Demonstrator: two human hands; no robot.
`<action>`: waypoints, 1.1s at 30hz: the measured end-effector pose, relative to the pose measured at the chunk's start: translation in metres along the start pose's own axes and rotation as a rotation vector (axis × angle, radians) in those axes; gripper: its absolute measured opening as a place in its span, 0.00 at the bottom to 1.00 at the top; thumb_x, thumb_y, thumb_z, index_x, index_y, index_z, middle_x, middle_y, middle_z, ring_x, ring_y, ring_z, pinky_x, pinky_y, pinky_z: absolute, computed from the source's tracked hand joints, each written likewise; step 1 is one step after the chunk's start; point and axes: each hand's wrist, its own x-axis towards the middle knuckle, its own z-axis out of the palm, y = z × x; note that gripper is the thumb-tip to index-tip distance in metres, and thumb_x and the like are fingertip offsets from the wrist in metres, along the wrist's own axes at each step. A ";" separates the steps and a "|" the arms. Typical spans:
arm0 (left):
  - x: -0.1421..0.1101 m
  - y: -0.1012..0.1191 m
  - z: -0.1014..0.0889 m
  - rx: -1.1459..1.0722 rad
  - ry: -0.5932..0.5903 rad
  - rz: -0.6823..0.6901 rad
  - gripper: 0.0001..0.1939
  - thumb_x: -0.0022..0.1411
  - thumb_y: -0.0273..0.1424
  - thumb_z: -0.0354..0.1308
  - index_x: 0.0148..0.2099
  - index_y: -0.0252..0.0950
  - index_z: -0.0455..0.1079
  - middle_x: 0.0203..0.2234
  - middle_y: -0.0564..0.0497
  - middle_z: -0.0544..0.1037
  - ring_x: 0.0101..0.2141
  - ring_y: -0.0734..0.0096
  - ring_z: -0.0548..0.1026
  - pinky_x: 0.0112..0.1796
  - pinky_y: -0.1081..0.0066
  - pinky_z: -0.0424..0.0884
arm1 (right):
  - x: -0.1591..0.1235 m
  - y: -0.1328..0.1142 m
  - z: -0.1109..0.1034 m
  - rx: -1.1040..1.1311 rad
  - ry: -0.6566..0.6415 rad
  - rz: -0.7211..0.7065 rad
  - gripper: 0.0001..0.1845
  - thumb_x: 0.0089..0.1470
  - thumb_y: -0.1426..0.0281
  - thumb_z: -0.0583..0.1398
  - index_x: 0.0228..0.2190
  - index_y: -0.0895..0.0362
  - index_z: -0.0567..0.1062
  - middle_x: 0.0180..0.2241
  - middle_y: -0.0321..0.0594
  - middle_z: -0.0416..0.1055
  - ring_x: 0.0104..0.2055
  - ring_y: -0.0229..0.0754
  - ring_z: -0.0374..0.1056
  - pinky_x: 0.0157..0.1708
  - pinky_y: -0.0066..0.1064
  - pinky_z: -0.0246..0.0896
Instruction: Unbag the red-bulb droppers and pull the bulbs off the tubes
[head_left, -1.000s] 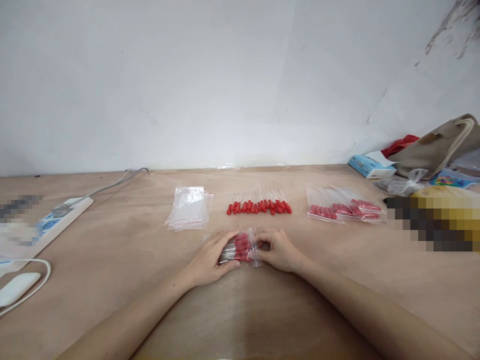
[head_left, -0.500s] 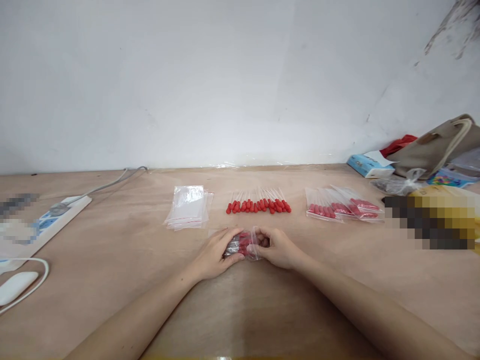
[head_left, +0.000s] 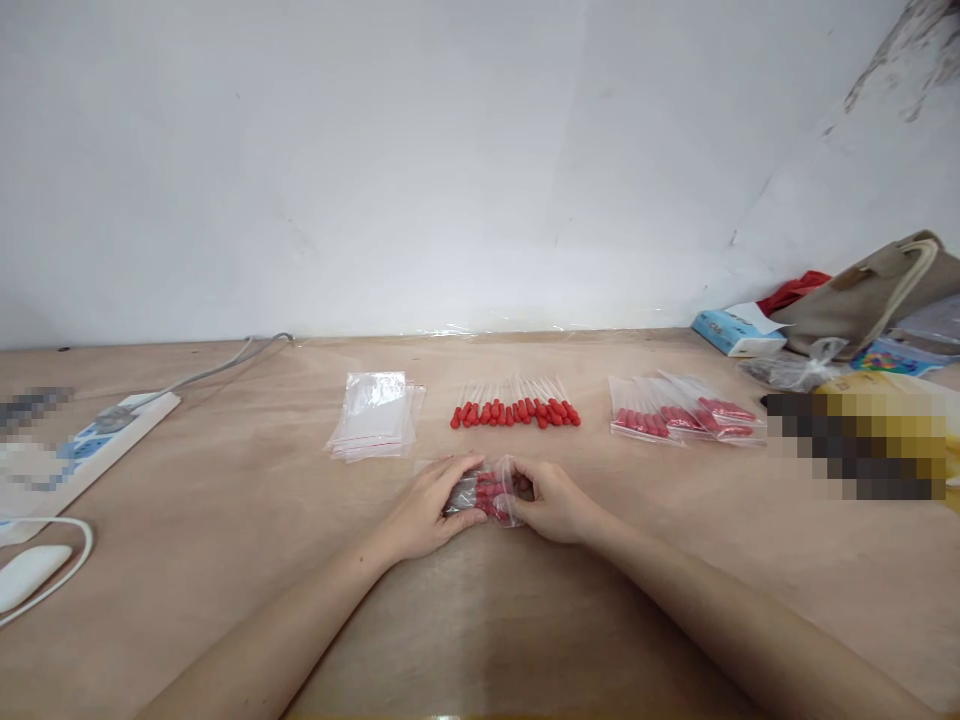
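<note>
A small clear plastic bag (head_left: 486,494) holding red-bulbed droppers lies on the wooden table (head_left: 225,520) between my hands. My left hand (head_left: 427,505) grips its left end, fingers curled over it. My right hand (head_left: 547,500) pinches its right end. Just beyond, a row of loose red-bulbed droppers (head_left: 516,408) lies side by side. A stack of empty clear bags (head_left: 373,414) lies to the left of that row. Filled bags of droppers (head_left: 686,416) lie to the right.
A white power strip (head_left: 97,440) with a grey cable sits at the left, a white mouse (head_left: 30,575) near the left edge. At the far right are a blue box (head_left: 731,332), a beige bag (head_left: 874,295) and crumpled plastic (head_left: 787,372). A white wall backs the table.
My hands have closed in on the bag, bunching it narrower than a second ago. Nothing else on the table has moved.
</note>
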 end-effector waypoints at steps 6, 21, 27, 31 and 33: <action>-0.001 -0.002 0.000 -0.002 -0.010 -0.009 0.28 0.57 0.42 0.52 0.58 0.40 0.52 0.54 0.45 0.62 0.53 0.60 0.61 0.51 0.59 0.60 | 0.001 0.005 -0.012 0.025 0.004 0.001 0.08 0.46 0.76 0.55 0.31 0.57 0.70 0.29 0.37 0.71 0.30 0.35 0.65 0.30 0.27 0.59; 0.000 0.000 -0.002 0.000 0.015 0.003 0.27 0.58 0.41 0.52 0.57 0.42 0.53 0.53 0.47 0.63 0.51 0.62 0.63 0.49 0.62 0.62 | -0.004 0.034 -0.131 0.384 0.213 0.259 0.14 0.38 0.64 0.64 0.28 0.59 0.72 0.28 0.41 0.74 0.30 0.38 0.70 0.31 0.30 0.66; 0.002 0.002 -0.003 0.001 0.006 0.035 0.25 0.57 0.41 0.52 0.56 0.42 0.55 0.52 0.47 0.63 0.51 0.62 0.62 0.49 0.61 0.61 | 0.029 0.030 -0.088 0.225 0.695 0.098 0.16 0.41 0.61 0.63 0.31 0.58 0.70 0.30 0.42 0.73 0.30 0.40 0.70 0.29 0.30 0.65; 0.002 0.001 -0.002 -0.014 0.007 0.058 0.24 0.57 0.40 0.52 0.55 0.42 0.57 0.51 0.47 0.65 0.50 0.61 0.63 0.49 0.61 0.61 | 0.055 0.027 -0.050 -0.181 0.633 -0.088 0.08 0.49 0.66 0.55 0.32 0.57 0.71 0.34 0.41 0.71 0.36 0.39 0.68 0.36 0.32 0.63; 0.002 -0.001 -0.001 -0.017 0.012 0.063 0.24 0.57 0.40 0.53 0.55 0.41 0.57 0.51 0.46 0.65 0.51 0.61 0.63 0.49 0.60 0.61 | 0.062 0.026 -0.040 -0.349 0.597 -0.148 0.08 0.51 0.70 0.53 0.32 0.56 0.71 0.35 0.42 0.70 0.38 0.40 0.66 0.38 0.31 0.61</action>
